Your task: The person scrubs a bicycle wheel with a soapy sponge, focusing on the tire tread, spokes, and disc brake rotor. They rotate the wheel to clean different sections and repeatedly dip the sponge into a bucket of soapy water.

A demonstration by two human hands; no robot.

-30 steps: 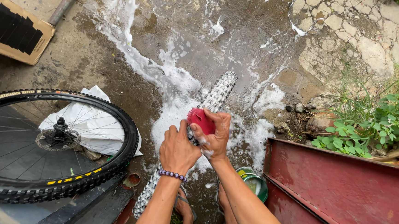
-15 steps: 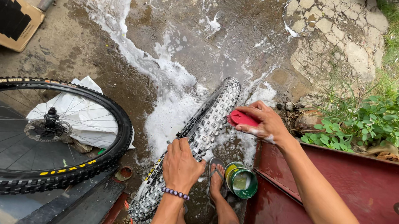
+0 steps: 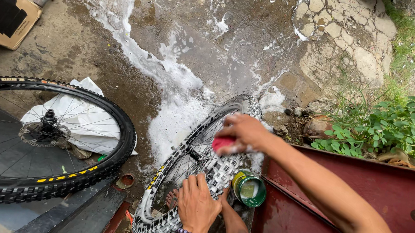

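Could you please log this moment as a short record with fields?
Left hand: grips the soapy knobby wheel by its tyre.
Right hand: presses a red sponge to the tyre.
Beside the wheel: green open can.
Left side: second wheel lying flat, partly over a white sheet.
Ground: wet, foamy.

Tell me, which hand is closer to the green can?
The left. The left hand grips the soapy tyre just beside the green can; the right hand holds a red sponge higher up, above it.
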